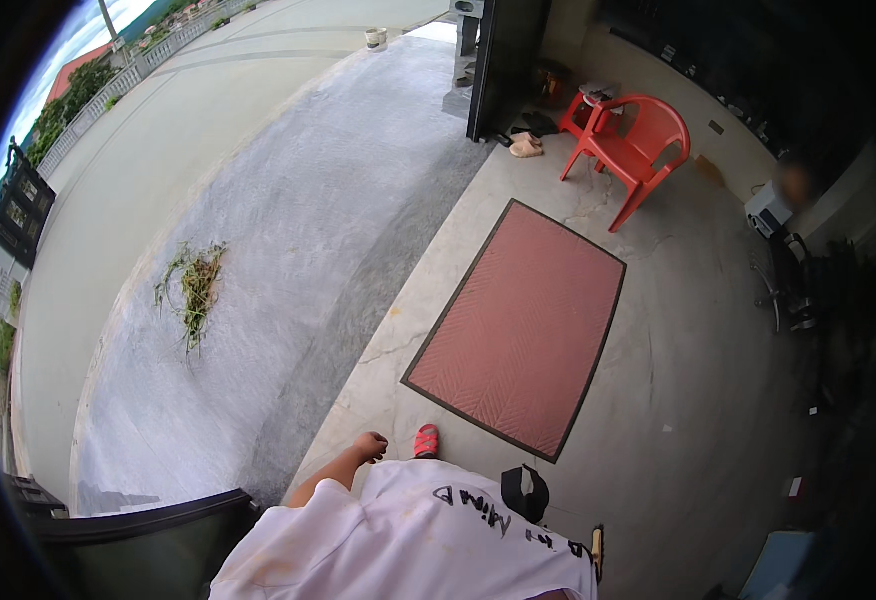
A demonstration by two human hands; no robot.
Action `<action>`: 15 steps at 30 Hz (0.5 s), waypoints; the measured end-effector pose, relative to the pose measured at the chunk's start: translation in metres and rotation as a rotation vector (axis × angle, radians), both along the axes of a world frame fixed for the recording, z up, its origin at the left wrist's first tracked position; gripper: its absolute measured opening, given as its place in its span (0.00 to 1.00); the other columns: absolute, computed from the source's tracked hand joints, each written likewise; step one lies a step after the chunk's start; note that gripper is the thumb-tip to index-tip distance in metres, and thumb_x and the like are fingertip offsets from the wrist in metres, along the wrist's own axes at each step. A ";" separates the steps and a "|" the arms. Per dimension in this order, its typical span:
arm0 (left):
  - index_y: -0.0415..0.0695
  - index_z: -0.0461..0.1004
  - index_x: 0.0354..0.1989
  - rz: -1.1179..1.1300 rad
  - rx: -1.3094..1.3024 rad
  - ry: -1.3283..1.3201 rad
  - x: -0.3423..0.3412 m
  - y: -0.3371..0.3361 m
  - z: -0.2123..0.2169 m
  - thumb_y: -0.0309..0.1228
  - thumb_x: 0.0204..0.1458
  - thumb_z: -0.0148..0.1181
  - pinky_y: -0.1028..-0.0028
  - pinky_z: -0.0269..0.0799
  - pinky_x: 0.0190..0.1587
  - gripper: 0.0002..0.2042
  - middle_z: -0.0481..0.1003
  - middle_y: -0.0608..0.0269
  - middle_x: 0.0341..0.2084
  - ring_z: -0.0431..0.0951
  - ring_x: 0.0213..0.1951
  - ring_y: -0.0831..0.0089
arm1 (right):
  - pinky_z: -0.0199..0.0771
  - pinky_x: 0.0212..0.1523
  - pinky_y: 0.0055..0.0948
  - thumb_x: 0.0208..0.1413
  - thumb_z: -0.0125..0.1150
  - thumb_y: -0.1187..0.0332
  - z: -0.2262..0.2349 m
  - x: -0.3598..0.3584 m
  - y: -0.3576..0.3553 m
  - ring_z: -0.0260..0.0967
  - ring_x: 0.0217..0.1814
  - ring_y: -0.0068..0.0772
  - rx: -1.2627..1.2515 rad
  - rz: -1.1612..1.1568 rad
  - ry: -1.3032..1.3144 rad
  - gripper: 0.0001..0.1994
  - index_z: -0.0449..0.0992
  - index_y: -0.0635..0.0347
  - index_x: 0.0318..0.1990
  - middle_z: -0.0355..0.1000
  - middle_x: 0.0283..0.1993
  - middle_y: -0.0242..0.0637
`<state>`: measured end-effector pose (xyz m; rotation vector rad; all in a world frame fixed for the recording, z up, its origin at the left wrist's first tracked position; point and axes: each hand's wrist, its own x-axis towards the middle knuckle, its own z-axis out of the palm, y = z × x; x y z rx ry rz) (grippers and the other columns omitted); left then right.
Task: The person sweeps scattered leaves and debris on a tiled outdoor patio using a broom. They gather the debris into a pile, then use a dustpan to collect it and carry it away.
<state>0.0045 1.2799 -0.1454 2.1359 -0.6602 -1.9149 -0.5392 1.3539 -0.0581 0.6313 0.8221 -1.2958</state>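
Observation:
My left hand [370, 447] hangs beside my white shirt [388, 530], over the grey floor. Its fingers are loosely bent and a little apart, with nothing visible in them. Just to its right, a foot in a red sandal [426, 441] shows past the shirt's edge. A black band-like thing [528, 494] sticks out at the front of the shirt; what it belongs to is unclear. My right hand is out of sight.
A red mat [530, 330] with a dark border lies ahead. Beyond it stand a red plastic chair [635, 150] and slippers [527, 146] by a dark door [498, 65]. Cut grass [198, 288] lies on the paving at left. A wheeled office chair [790, 280] stands right.

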 end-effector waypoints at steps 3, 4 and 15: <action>0.44 0.71 0.40 0.181 -0.041 0.039 0.030 -0.040 -0.002 0.30 0.47 0.52 0.73 0.69 0.20 0.11 0.74 0.64 0.25 0.74 0.22 0.74 | 0.62 0.17 0.17 0.49 0.49 0.75 0.007 -0.015 -0.048 0.57 0.17 0.18 -0.100 0.053 0.037 0.03 0.68 0.64 0.31 0.58 0.16 0.27; 0.44 0.71 0.40 0.226 -0.055 0.025 0.048 -0.052 0.001 0.30 0.47 0.53 0.73 0.70 0.21 0.11 0.74 0.63 0.26 0.75 0.23 0.73 | 0.62 0.17 0.17 0.50 0.49 0.75 0.007 -0.009 -0.070 0.57 0.17 0.18 -0.144 0.074 0.029 0.03 0.68 0.64 0.31 0.58 0.16 0.27; 0.43 0.70 0.43 0.499 -0.146 0.056 0.090 -0.226 0.031 0.33 0.50 0.51 0.72 0.72 0.30 0.13 0.74 0.61 0.31 0.75 0.31 0.72 | 0.58 0.14 0.14 0.55 0.47 0.71 0.053 0.171 -0.432 0.52 0.13 0.13 -0.031 0.570 -0.142 0.12 0.62 0.72 0.42 0.56 0.17 0.24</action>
